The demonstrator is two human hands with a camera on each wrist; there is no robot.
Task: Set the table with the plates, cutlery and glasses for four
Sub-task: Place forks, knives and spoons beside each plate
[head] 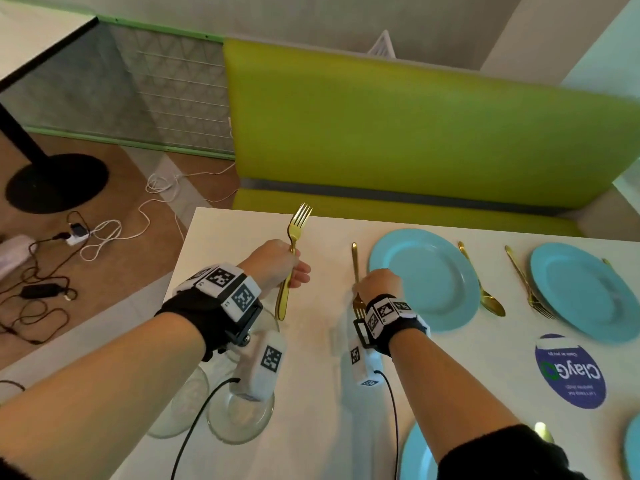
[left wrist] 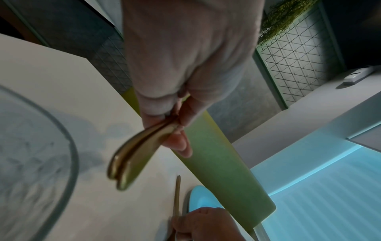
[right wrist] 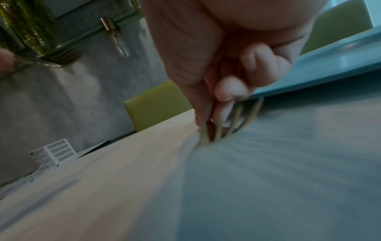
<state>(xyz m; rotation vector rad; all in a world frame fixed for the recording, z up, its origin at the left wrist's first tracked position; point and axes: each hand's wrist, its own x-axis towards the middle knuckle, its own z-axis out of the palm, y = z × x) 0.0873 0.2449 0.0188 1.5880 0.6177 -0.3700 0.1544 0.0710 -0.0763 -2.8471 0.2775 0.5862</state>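
My left hand [head: 294, 268] grips gold cutlery upright above the white table [head: 242, 230], fork tines [head: 302, 216] pointing up. The left wrist view shows two gold handles [left wrist: 134, 156] side by side below that fist. My right hand [head: 375, 284] pinches a gold fork [head: 354, 258] that lies on the table just left of a blue plate [head: 422, 278]. In the right wrist view the fingertips [right wrist: 224, 91] hold this fork near its tines [right wrist: 237, 124], beside the plate rim [right wrist: 329, 65].
A second blue plate [head: 585, 292] has a spoon [head: 485, 292] and fork [head: 530, 289] to its left. Two more plates [head: 419, 455] show at the near edge. Glasses [head: 239, 414] stand under my left wrist. A green bench [head: 415, 133] lies beyond.
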